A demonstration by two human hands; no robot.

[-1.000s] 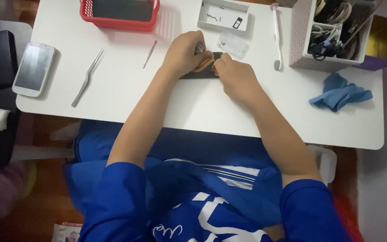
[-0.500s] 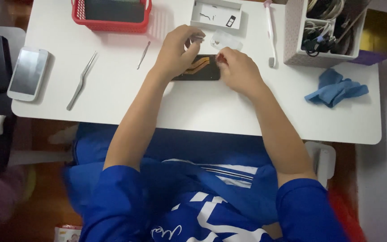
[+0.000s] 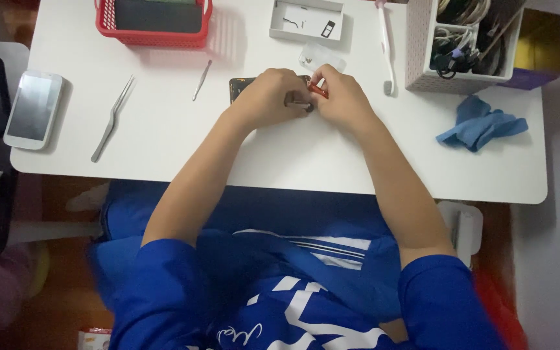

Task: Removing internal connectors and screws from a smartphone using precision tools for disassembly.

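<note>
I see open table (image 3: pixel 163 139) left of my hands; tweezers (image 3: pixel 113 118), toothbrush (image 3: pixel 385 45) and white organizer (image 3: pixel 461 48) crowd elsewhere.

White phone (image 3: pixel 34 109) with pale grey screen at table's (image 3: pixel 293 162) left edge, small white open box (image 3: pixel 306 19) at its far edge

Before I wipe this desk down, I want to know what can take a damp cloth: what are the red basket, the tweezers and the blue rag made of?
Red basket: looks like moulded plastic, slotted walls. Tweezers: probably metal, thin, grey, slightly shiny. Blue rag: soft cloth, crumpled in folds.
</note>
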